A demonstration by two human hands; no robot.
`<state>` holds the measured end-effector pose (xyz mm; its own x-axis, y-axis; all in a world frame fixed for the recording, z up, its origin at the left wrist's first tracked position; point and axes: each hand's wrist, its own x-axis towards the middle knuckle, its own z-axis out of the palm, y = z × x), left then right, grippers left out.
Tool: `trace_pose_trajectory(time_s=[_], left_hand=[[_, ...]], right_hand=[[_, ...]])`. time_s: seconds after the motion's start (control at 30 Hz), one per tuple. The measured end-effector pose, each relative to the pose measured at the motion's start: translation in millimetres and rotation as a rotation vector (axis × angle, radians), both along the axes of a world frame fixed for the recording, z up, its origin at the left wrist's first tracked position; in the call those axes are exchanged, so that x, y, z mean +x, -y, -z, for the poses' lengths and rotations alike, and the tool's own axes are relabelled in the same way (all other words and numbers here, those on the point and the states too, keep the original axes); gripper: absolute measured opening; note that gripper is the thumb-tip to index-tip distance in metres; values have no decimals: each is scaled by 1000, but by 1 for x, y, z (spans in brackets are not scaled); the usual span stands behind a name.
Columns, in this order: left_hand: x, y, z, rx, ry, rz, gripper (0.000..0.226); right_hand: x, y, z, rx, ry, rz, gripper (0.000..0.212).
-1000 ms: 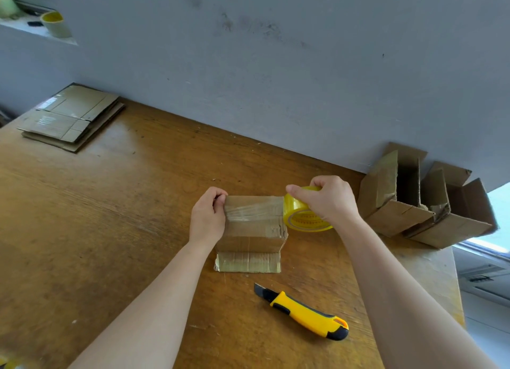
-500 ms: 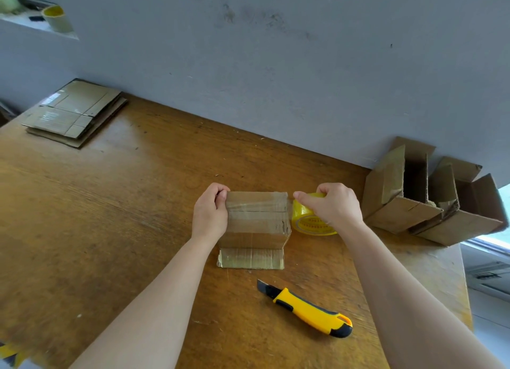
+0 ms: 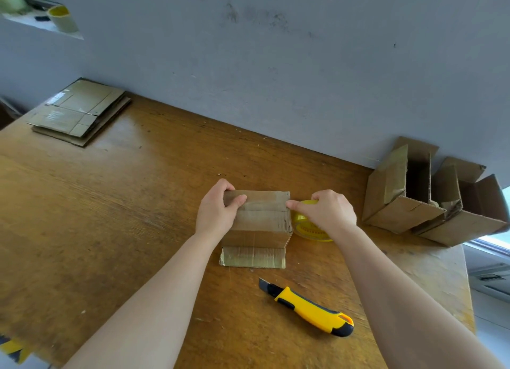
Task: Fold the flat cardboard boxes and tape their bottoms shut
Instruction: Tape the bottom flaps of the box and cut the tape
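Note:
A small cardboard box (image 3: 259,225) stands upside down in the middle of the wooden table (image 3: 96,216), its bottom flaps closed on top and one flap lying flat toward me. My left hand (image 3: 218,211) grips the box's top left edge, thumb on the taped seam. My right hand (image 3: 328,212) holds a yellow tape roll (image 3: 306,227) down against the box's right side, with the forefinger touching the top right corner. Clear tape runs across the seam.
A yellow utility knife (image 3: 309,308) lies in front of the box with its blade out. Flat cardboard boxes (image 3: 80,111) are stacked at the far left. Two folded boxes (image 3: 430,200) lie on their sides at the right, near the table's edge. A grey wall runs behind.
My right hand has drawn the tape roll across the box top and lowered it down the right side. My left hand has stayed on the left edge.

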<state>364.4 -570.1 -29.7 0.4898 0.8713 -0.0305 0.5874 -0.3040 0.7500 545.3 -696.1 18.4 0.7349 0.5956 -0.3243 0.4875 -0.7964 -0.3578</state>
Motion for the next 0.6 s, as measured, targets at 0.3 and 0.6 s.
trace_pose_trajectory(time_s=[0.3,0.6], left_hand=[[33,61,-5,434,-560,385,63],[-21,41,7,541,-606,395,89]], right_hand=[[-8,3,-8,-15,51,-16,72],[-8,5,-8,10,-18,5,75]])
